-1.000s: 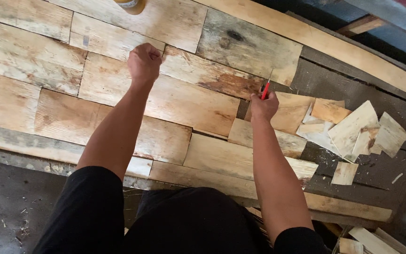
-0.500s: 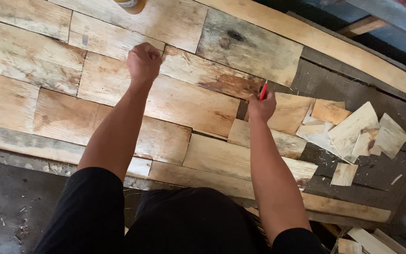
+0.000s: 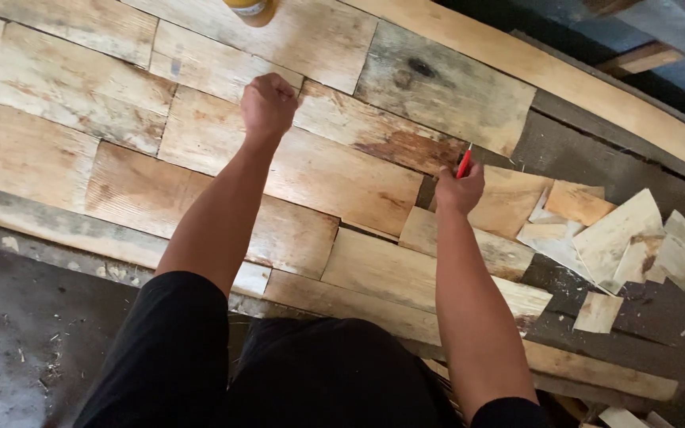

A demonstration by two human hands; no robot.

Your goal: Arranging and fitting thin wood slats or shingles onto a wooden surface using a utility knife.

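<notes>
Panelling of pale, weathered wood pieces [image 3: 311, 170] covers most of a dark backing board [image 3: 596, 135], laid in staggered rows; the right part of the board is still bare. A long curved wooden strip [image 3: 580, 79] borders the far edge. Loose offcuts [image 3: 620, 234] lie in a heap on the bare area, right of the work point.

The left hand [image 3: 269, 105] rests as a closed fist on the laid pieces, fingers curled in, holding nothing visible. The right hand [image 3: 459, 189] grips a red pencil [image 3: 464, 161], tip pointing away, over a tan wood piece [image 3: 509, 198] at the end of a row, beside a darker stained plank [image 3: 394, 143].

For a clean mark, judged from this layout: keep the fist pressing the laid rows flat, hold the tan piece tight against its neighbour, and draw the pencil along the overlapping edge in one steady stroke. A yellow container [image 3: 249, 8] stands at the top edge, well apart.
</notes>
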